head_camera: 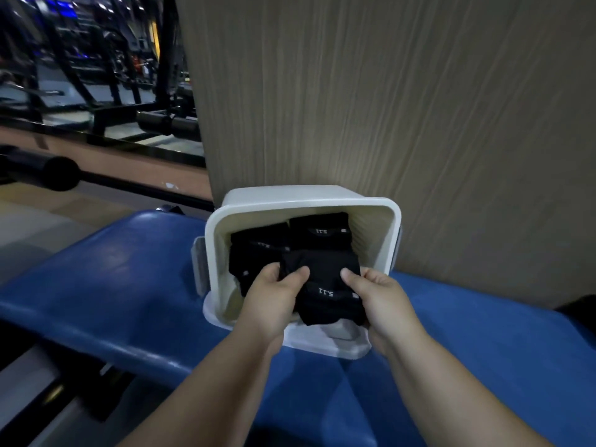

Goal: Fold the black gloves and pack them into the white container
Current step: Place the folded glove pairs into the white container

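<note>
– Hands first: what is each one doing?

– Left hand (274, 295) pinches the left edge of a folded black glove (325, 285), thumb on top, fingers curled under it. Right hand (377, 295) pinches the right edge the same way, thumb pressed on the fabric. Both are clamped on that one glove, with the cloth spanning the gap between them.

– And where is the glove?

– At the mouth of the white container (380, 233), partly inside, its near end hanging over the lower rim. Small white lettering shows on it, upside down from this side.

– How does the container sit?

– Tipped over, its opening facing the person, on the blue padded desk (113, 285).

– Anything in it?

– Other folded gloves (319, 230), black too, packed side by side deeper in: one on the left, one on the right, behind the held one.

– What is around?

– On the far left, dark gym machines (96, 59), blurred. To the right, a wood-grain panel (387, 91) rises just behind the container; I cannot tell whether the two touch.
</note>
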The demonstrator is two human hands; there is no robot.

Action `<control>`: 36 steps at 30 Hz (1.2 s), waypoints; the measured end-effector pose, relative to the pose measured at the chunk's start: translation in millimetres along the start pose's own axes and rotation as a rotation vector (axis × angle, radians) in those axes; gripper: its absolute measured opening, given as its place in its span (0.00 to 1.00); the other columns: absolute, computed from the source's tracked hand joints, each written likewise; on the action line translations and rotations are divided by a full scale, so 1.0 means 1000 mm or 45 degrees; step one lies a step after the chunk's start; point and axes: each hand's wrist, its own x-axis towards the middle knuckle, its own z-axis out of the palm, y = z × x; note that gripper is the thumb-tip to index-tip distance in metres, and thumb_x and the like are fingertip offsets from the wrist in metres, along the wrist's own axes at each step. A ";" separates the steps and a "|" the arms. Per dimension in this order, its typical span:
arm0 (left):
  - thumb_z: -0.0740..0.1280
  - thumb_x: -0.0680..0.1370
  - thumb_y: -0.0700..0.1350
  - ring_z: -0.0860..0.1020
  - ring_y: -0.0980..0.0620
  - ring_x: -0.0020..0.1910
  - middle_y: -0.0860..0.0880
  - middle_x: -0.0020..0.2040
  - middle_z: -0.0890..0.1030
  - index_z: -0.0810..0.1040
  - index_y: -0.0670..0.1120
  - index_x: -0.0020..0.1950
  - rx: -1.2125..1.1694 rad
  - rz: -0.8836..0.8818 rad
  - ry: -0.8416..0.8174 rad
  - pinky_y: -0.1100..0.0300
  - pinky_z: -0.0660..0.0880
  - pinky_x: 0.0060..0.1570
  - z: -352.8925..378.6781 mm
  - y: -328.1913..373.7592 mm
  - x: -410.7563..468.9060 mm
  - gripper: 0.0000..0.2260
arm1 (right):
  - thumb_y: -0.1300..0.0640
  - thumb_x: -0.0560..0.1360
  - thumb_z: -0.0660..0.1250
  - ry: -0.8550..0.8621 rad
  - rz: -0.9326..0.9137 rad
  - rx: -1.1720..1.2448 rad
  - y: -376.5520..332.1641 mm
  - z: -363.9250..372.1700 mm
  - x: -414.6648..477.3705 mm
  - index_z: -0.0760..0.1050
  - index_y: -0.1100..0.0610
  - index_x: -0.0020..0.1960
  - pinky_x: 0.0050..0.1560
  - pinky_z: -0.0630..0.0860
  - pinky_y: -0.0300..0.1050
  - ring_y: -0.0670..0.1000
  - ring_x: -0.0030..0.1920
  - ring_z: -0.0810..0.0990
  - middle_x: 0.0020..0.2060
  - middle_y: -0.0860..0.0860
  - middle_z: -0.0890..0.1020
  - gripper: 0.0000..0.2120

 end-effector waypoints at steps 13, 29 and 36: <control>0.65 0.79 0.54 0.80 0.59 0.52 0.56 0.54 0.82 0.75 0.52 0.61 0.049 0.144 0.168 0.62 0.75 0.50 -0.018 0.016 0.008 0.13 | 0.58 0.77 0.67 -0.005 -0.111 -0.055 -0.025 0.033 0.020 0.81 0.59 0.48 0.42 0.80 0.45 0.55 0.45 0.85 0.44 0.57 0.86 0.06; 0.55 0.75 0.62 0.73 0.50 0.61 0.56 0.63 0.76 0.59 0.62 0.74 0.246 0.170 0.514 0.46 0.67 0.67 -0.024 0.014 0.015 0.27 | 0.56 0.75 0.67 0.015 -0.192 -0.475 -0.046 0.104 0.073 0.78 0.55 0.50 0.61 0.75 0.56 0.56 0.53 0.79 0.49 0.54 0.82 0.06; 0.58 0.74 0.60 0.68 0.48 0.70 0.55 0.72 0.69 0.53 0.60 0.77 0.212 0.173 0.504 0.50 0.63 0.71 -0.022 0.011 0.022 0.32 | 0.49 0.78 0.61 0.126 -0.269 -1.351 -0.046 0.114 0.089 0.77 0.54 0.54 0.51 0.70 0.41 0.54 0.54 0.78 0.49 0.52 0.81 0.12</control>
